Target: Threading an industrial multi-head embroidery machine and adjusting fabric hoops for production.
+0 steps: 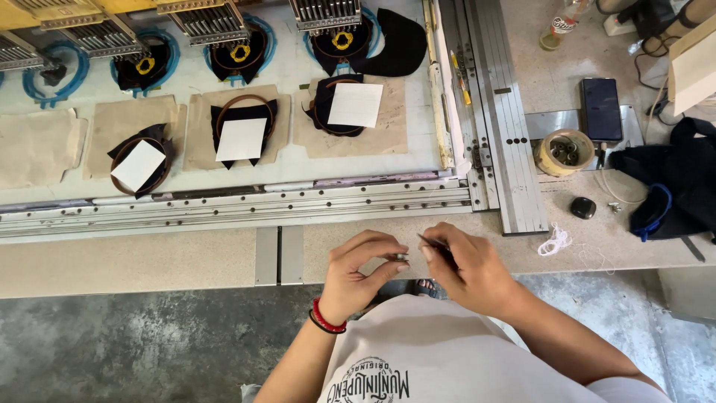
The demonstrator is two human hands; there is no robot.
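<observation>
My left hand (363,270) pinches a small dark metal part (401,257) between thumb and fingertips, just below the edge of the speckled worktable (134,261). My right hand (466,270) is close beside it, fingers closed on a thin dark pointed tool (435,245) whose tip angles toward the small part. Red and black bands circle my left wrist. Both hands hover over my lap in front of the table edge.
Beyond the metal rails (224,205), black fabric pieces in round hoops with white paper squares (241,139) lie under embroidery heads (211,22). At the right: a phone (601,108), a tape roll (564,152), a white thread tangle (555,240), a dark cloth pile (679,183), a bottle (561,26).
</observation>
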